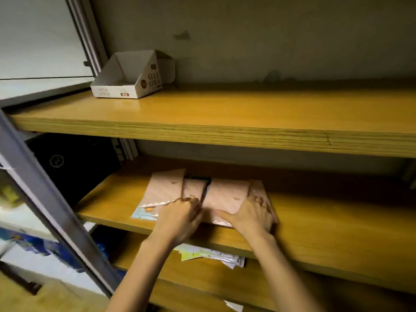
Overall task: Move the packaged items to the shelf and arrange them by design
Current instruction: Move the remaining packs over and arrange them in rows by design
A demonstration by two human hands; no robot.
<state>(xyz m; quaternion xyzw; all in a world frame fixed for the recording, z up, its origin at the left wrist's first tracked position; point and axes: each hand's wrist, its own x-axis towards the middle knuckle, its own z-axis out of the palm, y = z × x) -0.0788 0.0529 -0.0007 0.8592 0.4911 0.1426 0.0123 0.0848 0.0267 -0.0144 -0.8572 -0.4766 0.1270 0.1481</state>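
while on the shelf (319, 219), pink packets (227, 195) beneath left hand (180, 218), right hand (253, 216)

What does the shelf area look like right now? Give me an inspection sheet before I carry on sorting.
Surface: wooden middle shelf, packets lying left of centre.
Job's things: pink packets lying flat and overlapping on the middle shelf; a light blue packet peeks out under their left end.
Clutter: white cardboard display box on the top shelf; loose packets on the lower shelf.
Grippers: left hand curled on a pink packet's near edge; right hand pressing flat on the right-hand packets.
Cables: nothing seen.
Surroundings: grey metal post at left; dark object at the back left of the middle shelf.
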